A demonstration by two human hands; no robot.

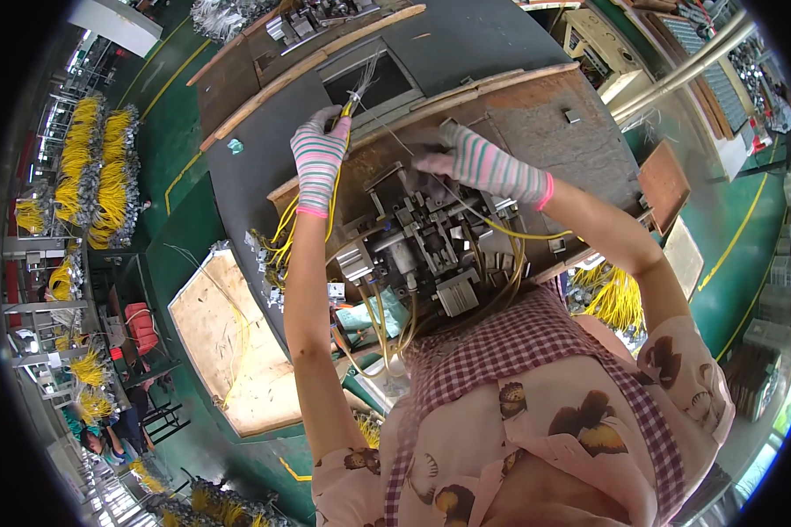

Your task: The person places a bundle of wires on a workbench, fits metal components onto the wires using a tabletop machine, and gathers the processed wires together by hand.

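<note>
My left hand [320, 158], in a striped white, pink and green glove, is closed around a small bundle of yellow cables [342, 132]. Thin pale bare wire ends [369, 81] fan out above its fingertips. My right hand [483, 163], gloved alike, hovers over the metal fixture [431, 237]; its grey fingertips are smeared by motion. A thin cable with a yellow sheathed part [536, 235] passes close by those fingers; whether they grip it cannot be made out. Yellow cables also hang beneath my left wrist.
The dark workbench [545, 132] has wooden strips [492, 85] along it and a rectangular opening [404, 83]. Clear hoses [382, 316] run from the fixture toward me. At left stand a pale board [228, 334] and racks of yellow cable bundles [114, 184]. A beige box [598, 53] stands behind.
</note>
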